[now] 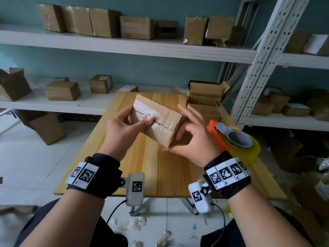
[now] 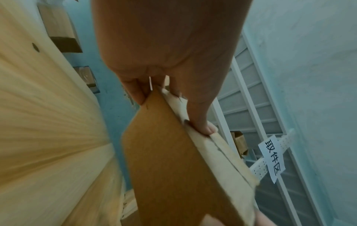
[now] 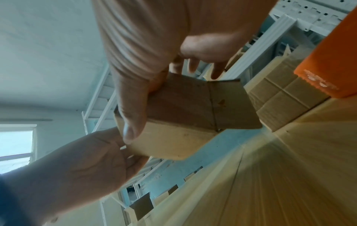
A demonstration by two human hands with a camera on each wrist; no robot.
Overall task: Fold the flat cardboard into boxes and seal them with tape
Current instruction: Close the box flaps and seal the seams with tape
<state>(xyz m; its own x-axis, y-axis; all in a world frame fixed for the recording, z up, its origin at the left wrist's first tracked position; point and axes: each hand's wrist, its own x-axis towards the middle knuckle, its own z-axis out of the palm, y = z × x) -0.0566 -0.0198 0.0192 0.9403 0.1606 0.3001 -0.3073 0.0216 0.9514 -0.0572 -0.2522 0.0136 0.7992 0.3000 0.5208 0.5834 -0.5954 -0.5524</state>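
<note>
Gripping one taped box (image 1: 156,120), two hands: left (image 1: 124,129), right (image 1: 192,141).

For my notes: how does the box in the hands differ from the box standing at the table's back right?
The held box is closed and taped along its seam, tilted, off the table; the rear box stands upright on the table, flaps open. Both are brown cardboard.

Taped cardboard box (image 1: 156,120) between both hands, left hand (image 1: 124,125) and right hand (image 1: 191,139), above wooden table (image 1: 142,166)
</note>
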